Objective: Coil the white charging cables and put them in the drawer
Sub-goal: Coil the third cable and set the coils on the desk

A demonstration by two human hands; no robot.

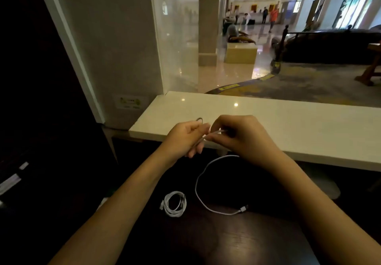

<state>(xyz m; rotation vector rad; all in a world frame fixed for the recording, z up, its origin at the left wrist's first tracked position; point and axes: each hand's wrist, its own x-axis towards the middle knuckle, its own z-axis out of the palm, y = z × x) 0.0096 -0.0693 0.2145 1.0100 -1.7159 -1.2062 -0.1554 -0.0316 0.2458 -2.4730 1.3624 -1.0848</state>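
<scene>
Cables: one coiled [174,203]; one held [208,190].

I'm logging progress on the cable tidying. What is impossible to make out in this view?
- The drawer: not in the head view, dark surroundings.
- How much loose cable is wound: the left hand and right hand cover it.
- Coiled cable plug type: too small.
</scene>
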